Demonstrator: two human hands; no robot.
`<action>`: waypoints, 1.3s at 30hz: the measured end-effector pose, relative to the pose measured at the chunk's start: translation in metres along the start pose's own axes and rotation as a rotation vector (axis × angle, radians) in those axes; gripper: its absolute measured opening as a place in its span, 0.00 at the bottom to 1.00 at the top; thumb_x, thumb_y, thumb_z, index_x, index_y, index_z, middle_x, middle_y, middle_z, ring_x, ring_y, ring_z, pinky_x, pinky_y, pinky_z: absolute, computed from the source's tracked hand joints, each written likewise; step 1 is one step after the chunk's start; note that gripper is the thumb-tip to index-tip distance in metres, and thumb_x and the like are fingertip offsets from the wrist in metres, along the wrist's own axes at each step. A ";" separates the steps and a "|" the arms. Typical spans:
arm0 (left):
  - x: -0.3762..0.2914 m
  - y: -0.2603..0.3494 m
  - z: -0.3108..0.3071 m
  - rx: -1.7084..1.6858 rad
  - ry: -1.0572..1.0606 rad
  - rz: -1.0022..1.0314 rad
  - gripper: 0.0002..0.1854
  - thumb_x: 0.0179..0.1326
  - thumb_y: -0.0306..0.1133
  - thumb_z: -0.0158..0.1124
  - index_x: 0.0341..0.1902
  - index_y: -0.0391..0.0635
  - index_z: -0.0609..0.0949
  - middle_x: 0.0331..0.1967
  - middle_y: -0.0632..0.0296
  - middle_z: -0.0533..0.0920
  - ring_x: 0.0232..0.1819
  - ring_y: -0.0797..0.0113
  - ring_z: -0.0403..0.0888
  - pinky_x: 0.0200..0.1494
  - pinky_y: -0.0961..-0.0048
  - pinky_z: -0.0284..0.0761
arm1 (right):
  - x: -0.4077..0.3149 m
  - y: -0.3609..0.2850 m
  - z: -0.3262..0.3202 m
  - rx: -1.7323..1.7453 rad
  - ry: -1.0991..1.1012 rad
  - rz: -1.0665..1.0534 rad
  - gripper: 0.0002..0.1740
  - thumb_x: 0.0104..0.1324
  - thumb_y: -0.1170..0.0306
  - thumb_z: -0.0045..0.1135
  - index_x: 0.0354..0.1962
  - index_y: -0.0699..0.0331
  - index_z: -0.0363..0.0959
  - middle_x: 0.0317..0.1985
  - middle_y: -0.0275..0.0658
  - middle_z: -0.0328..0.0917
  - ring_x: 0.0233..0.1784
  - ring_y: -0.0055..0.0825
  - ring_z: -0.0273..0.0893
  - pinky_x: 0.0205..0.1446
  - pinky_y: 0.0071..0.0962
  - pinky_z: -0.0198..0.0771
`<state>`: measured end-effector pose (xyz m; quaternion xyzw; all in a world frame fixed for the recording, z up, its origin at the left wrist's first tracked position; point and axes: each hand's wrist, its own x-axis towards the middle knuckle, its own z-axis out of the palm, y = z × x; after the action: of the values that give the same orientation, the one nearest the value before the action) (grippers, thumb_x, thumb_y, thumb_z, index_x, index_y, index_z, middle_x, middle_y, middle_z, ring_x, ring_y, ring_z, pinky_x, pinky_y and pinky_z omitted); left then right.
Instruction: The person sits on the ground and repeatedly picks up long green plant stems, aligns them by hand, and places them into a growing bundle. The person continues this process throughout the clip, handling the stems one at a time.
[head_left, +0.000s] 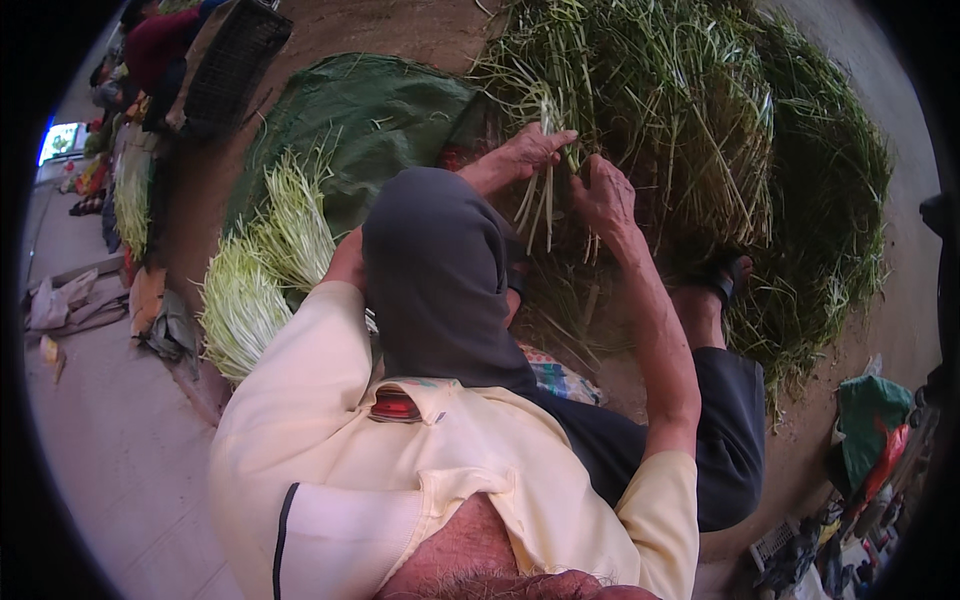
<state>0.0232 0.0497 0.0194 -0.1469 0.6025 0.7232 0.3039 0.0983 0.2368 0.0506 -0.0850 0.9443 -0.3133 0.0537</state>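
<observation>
My left hand (531, 150) is closed around a small bunch of pale-stemmed green shoots (547, 196), whose white stems hang below the fist. Close beside it on the right, my right hand (606, 191) pinches a green stalk (573, 159) between thumb and fingers. Both hands are over the near edge of a big heap of long, grass-like green plants (675, 112). Left of my raised knee lie bundles of pale shoots (244, 300), leafy ends fanned out.
A green plastic sheet (360, 112) lies on the ground ahead. At upper left, a person (161, 52) is beside a dark crate (236, 67), near another pale bundle (133, 195). Cloths (75, 300) lie at left. A green bag (870, 427) and mixed items are at lower right.
</observation>
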 end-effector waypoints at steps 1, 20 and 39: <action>0.002 -0.001 0.000 0.025 0.024 0.023 0.19 0.65 0.47 0.78 0.37 0.54 0.75 0.19 0.76 0.73 0.14 0.84 0.69 0.14 0.82 0.55 | 0.003 0.002 -0.003 0.016 -0.022 -0.010 0.17 0.66 0.59 0.64 0.40 0.66 0.74 0.39 0.52 0.83 0.48 0.53 0.81 0.50 0.49 0.74; -0.019 0.014 -0.015 -0.310 -0.046 0.164 0.08 0.75 0.37 0.67 0.52 0.52 0.84 0.42 0.71 0.88 0.24 0.86 0.70 0.25 0.86 0.68 | 0.096 0.052 0.001 0.025 0.048 0.168 0.17 0.65 0.62 0.67 0.44 0.65 0.76 0.44 0.54 0.84 0.52 0.57 0.82 0.52 0.54 0.76; 0.026 -0.010 -0.005 -0.031 0.276 0.000 0.22 0.61 0.47 0.81 0.45 0.50 0.78 0.28 0.69 0.81 0.20 0.78 0.74 0.17 0.78 0.62 | 0.093 0.053 0.007 -0.044 0.234 0.094 0.15 0.62 0.70 0.60 0.45 0.67 0.73 0.45 0.54 0.81 0.52 0.57 0.80 0.55 0.54 0.76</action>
<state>0.0086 0.0523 -0.0051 -0.2496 0.6273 0.7054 0.2158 0.0013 0.2567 0.0083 -0.0047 0.9536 -0.2977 -0.0441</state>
